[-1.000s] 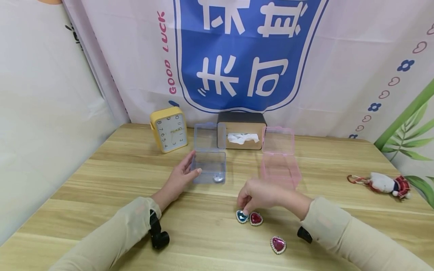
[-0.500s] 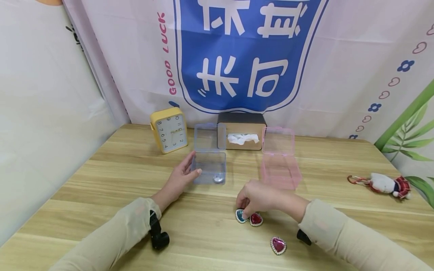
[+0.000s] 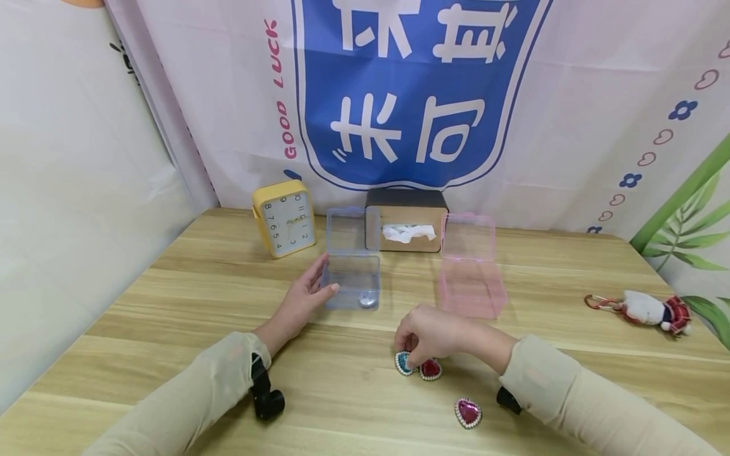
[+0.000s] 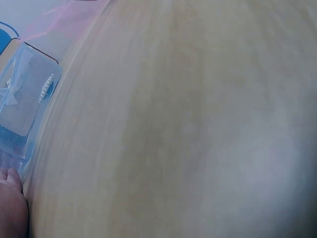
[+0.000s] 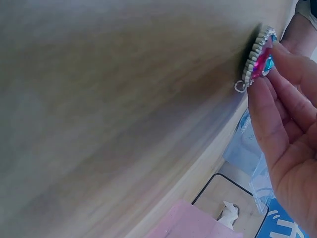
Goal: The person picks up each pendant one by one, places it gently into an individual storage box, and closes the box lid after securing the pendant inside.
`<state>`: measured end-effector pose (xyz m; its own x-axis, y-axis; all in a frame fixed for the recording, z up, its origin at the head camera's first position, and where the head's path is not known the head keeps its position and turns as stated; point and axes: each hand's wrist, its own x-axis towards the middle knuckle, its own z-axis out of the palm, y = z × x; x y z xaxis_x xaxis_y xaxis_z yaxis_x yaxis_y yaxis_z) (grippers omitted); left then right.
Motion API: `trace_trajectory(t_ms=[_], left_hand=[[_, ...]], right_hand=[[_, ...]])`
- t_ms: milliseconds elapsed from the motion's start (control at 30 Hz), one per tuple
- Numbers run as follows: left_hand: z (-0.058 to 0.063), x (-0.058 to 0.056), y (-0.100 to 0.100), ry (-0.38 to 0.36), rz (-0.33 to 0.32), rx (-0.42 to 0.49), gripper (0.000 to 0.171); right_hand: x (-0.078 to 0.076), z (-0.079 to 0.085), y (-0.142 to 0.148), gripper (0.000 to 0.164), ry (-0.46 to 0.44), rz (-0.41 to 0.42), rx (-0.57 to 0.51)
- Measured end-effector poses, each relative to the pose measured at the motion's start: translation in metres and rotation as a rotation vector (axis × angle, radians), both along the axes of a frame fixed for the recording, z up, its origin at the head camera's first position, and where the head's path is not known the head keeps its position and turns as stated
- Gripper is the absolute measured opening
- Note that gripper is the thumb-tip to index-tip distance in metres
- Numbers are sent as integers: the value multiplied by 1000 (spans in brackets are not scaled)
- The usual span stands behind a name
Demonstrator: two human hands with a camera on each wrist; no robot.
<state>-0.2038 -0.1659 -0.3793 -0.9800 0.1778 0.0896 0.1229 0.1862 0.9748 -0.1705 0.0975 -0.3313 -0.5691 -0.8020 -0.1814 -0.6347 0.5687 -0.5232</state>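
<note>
Your right hand [image 3: 436,332] pinches the teal heart [image 3: 402,364], nudged slightly toward nine o'clock, clearer of the red heart [image 3: 431,370]; your relaxed left hand [image 3: 298,306] touches the blue box [image 3: 345,301].

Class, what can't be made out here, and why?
Head view: part of the blue gem, covered by the right hand.
Left wrist view: much of the left hand, cut by the left edge.
Head view: the shape of the gem in the blue box, too small.
Right wrist view: part of the pink box, cut by the bottom edge.
</note>
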Motion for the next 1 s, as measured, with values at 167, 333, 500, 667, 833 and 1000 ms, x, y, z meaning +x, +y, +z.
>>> trace_trajectory(t_ms=[167,333,500,667,833,1000], left_hand=[[-1,0,0,-1,-1,7,72],[-2,0,0,9,-4,13,72],[-2,0,0,13,-5,14,72],[-2,0,0,16,-7,15,72],[-2,-1,0,19,-8,8,71],[-2,-1,0,21,-4,3,72]], right_hand=[[0,0,0,13,-45,-35,-27],[-3,-2,1,14,-68,-77,-42],[-6,-3,0,15,-103,-119,-43],[-7,-3,1,15,-216,-173,-81],[-9,-2,2,10,-298,-211,-116],[-10,-4,4,9,-332,-235,-163]])
